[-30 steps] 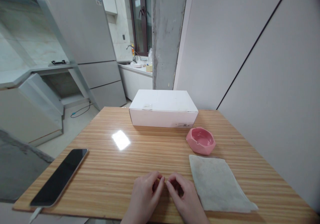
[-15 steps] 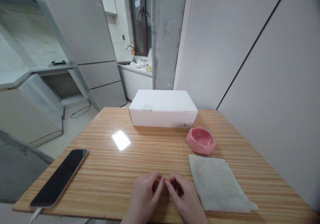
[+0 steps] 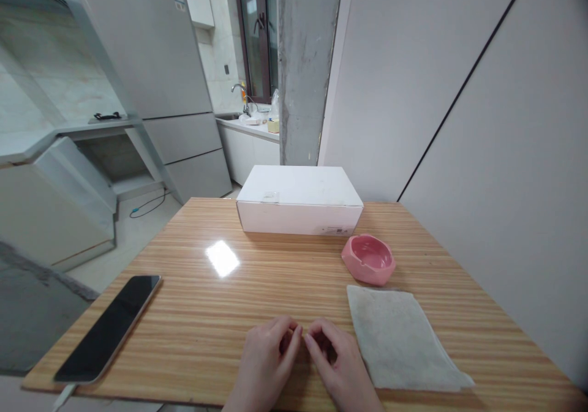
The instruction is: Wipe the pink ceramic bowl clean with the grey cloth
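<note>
My left hand (image 3: pixel 270 358) rests at the near edge of the wooden table (image 3: pixel 193 332), its thumb and fingertips pressed together around a hollow, with nothing seen inside. Close beside it, my right hand (image 3: pixel 337 358) is curled the same way, also without anything visible in its fingers. The fingertips of both hands almost meet. A folded pale grey-green cloth (image 3: pixel 404 341) lies flat just right of my right hand. Beyond the cloth stands a pink angular ashtray (image 3: pixel 369 260) with a notch in its rim.
A white closed cardboard box (image 3: pixel 301 204) stands at the table's far side. On the left lies a dark phone (image 3: pixel 110 329) with a white cable (image 3: pixel 64 395) plugged in. Behind are a tall fridge (image 3: pixel 147 51), a sink counter with a tap (image 3: pixel 245 97), and a grey pillar (image 3: pixel 305 69).
</note>
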Action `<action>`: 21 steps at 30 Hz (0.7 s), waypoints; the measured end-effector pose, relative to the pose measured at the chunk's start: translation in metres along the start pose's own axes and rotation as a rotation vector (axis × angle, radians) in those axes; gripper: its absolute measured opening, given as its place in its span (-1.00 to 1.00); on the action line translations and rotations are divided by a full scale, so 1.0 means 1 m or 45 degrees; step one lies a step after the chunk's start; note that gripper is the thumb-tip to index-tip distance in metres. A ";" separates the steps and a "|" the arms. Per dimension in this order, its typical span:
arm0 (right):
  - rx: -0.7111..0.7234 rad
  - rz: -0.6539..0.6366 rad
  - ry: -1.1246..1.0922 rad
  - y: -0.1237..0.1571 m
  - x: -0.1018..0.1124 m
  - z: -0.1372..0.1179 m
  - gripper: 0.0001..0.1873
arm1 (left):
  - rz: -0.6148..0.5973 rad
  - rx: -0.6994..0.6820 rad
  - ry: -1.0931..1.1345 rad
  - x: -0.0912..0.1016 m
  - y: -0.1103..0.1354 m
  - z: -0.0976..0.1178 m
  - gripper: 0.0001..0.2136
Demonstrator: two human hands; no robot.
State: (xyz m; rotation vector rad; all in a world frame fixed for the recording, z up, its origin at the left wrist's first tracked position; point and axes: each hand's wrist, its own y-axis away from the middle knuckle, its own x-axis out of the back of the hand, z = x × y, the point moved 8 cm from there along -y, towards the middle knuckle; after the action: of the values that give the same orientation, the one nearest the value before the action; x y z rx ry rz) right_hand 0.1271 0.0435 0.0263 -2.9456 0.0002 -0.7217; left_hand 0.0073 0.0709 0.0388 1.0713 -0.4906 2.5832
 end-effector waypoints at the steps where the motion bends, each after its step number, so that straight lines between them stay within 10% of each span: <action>1: -0.001 -0.002 -0.006 0.000 0.000 0.000 -0.69 | -0.004 0.001 0.000 0.000 0.000 0.000 -0.75; 21: 0.002 -0.014 -0.012 0.001 0.000 -0.003 -0.69 | -0.047 0.022 0.012 -0.005 0.001 -0.003 -0.74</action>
State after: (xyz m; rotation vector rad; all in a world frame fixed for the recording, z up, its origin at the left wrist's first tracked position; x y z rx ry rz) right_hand 0.1262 0.0424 0.0289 -2.9499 -0.0175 -0.7089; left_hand 0.0084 0.0710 0.0333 1.0633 -0.4428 2.5635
